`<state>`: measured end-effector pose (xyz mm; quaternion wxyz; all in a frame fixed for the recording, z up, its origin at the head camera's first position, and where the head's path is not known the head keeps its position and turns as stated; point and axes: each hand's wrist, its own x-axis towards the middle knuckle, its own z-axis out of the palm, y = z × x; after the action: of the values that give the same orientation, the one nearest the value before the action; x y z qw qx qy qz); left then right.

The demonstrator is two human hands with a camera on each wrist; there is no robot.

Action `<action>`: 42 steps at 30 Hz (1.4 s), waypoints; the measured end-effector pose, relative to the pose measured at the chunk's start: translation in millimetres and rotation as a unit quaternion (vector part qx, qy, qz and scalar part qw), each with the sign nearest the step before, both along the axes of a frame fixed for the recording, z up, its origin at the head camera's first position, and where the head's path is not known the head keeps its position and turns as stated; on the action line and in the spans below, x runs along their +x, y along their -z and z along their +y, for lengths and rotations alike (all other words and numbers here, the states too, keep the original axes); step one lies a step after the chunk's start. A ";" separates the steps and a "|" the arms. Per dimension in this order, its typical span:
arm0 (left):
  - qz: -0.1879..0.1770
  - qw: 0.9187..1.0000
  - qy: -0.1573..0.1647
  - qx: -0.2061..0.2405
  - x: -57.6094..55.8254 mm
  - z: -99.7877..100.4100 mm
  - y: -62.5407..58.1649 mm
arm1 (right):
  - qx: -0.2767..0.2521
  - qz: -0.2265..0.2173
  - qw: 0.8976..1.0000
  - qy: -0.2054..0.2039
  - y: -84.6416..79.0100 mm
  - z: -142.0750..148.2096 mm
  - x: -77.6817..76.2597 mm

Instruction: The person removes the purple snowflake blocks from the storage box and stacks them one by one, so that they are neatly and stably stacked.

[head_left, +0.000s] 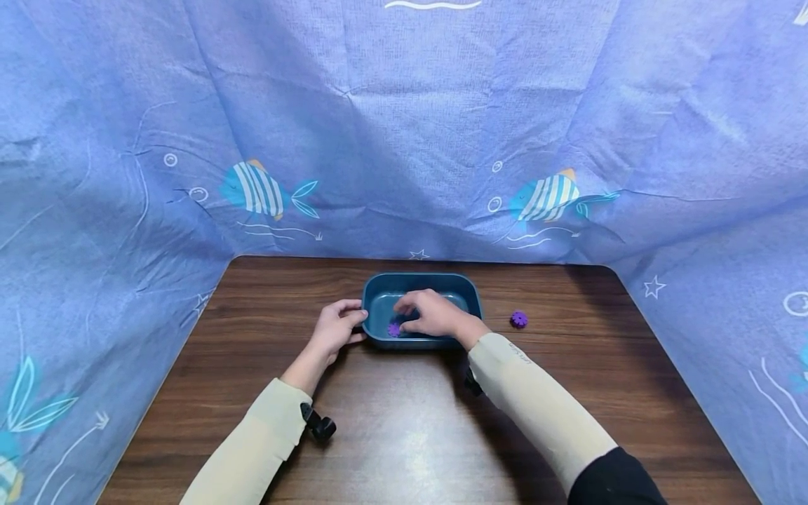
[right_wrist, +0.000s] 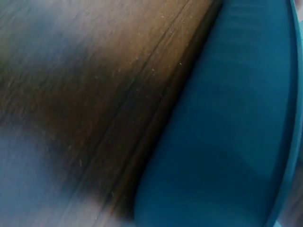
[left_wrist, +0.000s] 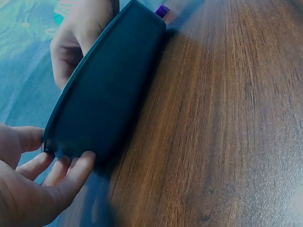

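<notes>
A dark teal, rounded rectangular plastic box [head_left: 416,344] stands open-topped on the wooden table. At its left end my left hand [head_left: 334,328] grips the wall, thumb at the rim and fingers against the outside; the left wrist view shows these fingers on the box [left_wrist: 104,90]. My right hand [head_left: 432,314] reaches over the front rim into the box, fingers bent downward and apart from the thumb. On the box floor beside the thumb lies a purple gear-shaped piece [head_left: 394,330]. The right wrist view shows the outer box wall [right_wrist: 222,127], with the right hand's fingers hidden.
Right of the box, another purple gear-shaped piece [head_left: 519,320] lies on the table [head_left: 404,435]. It also appears past the box's far end in the left wrist view. A blue fish-print cloth [head_left: 404,140] hangs behind and beside the table.
</notes>
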<state>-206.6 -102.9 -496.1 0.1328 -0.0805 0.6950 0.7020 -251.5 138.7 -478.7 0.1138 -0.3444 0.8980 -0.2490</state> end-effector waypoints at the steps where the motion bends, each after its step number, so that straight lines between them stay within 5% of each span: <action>1: 0.000 1.000 0.000 0.001 -0.3 0.3 -0.1 | 0.006 -0.002 1.000 -0.001 1.1 -0.6 -0.9; 29: 0.002 1.000 0.000 0.011 -2.3 -0.3 -0.3 | 0.139 0.060 0.988 -0.033 4.3 -16.4 -7.1; 42: -0.003 1.000 -0.002 0.005 1.6 -0.6 -0.7 | 0.139 0.066 0.988 -0.035 7.0 -17.2 -3.6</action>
<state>-205.0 -103.5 -495.3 0.1343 -0.0835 0.6912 0.7051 -255.1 121.5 -485.7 0.1093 -0.3722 0.9168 -0.0947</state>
